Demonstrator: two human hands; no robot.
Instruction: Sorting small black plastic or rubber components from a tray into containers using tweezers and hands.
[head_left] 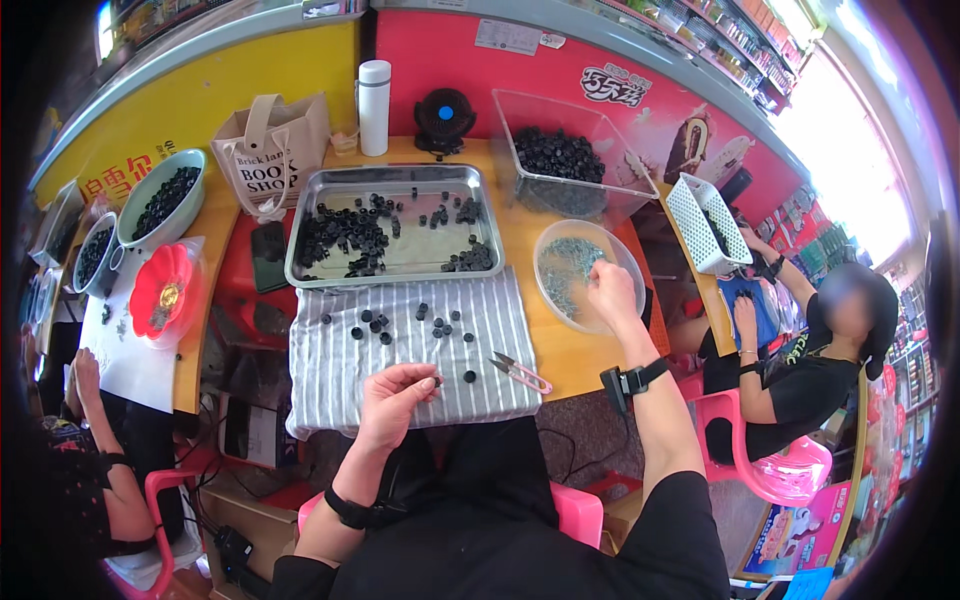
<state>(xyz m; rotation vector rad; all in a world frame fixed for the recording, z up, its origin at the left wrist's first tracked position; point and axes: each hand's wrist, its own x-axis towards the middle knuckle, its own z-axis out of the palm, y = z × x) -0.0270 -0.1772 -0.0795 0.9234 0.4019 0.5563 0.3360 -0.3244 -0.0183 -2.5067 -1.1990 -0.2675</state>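
A small black piece (438,382) sits at lower centre, pinched between thumb and fingertips of the left hand (393,405). Right of centre, the right hand (612,290) has its fingers bunched over a round tub (575,319) of small metal bits (568,262); whether it grips any, I cannot tell. Between the hands, pink-handled snips (522,374) and loose black pieces (440,328) lie on a striped cloth (335,385). Above centre, a metal tray (425,252) of black pieces stands on the wooden surface (568,372).

Bare striped cloth (322,372) left of the left hand (395,400), snips (532,379) and 1 black piece (470,377) obstructing its right, narrow table (519,250) gap between metal tray (430,250) and round tub (537,262).
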